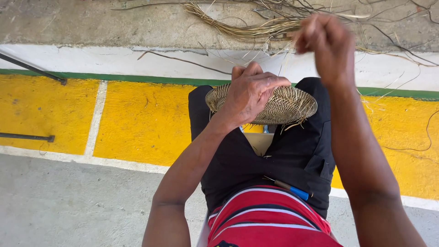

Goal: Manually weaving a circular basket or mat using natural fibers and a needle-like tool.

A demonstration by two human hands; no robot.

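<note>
A round, flat woven basket piece point(286, 106) of tan straw rests on my knees, over black trousers. My left hand point(250, 90) presses down on its left half, fingers closed over the weave. Raised above and to the right, my right hand point(325, 43) is blurred and pinches thin straw strands that run down toward the weave. Loose fibre ends stick out around the rim.
A bundle of dry straw point(247, 28) lies on the concrete ahead. A tool with a blue handle point(292, 188) lies on my lap. The floor has a yellow painted band point(137, 121) with white and green edges; dark metal rods point(32, 68) cross at left.
</note>
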